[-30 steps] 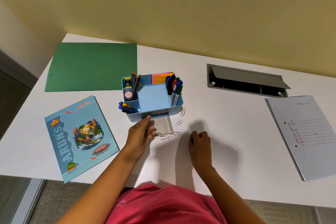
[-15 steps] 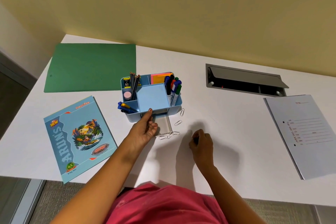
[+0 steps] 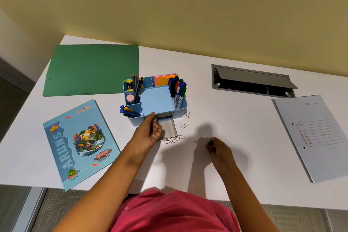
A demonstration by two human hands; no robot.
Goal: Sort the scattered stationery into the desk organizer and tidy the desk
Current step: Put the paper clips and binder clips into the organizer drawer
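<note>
Paperclips (image 3: pixel 174 139) are seen scattered on the white counter (image 3: pixel 235 118) at the organizer's (image 3: pixel 155 100) five o'clock, beside its pulled-out drawer (image 3: pixel 168 128), whose front is touched by the loosely open left hand (image 3: pixel 148 132), while small clips are pinched in the curled right hand (image 3: pixel 219 149) at three o'clock.

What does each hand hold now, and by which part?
Left hand steadies the organizer at its front. Right hand pinches something small; cannot tell what.
</note>
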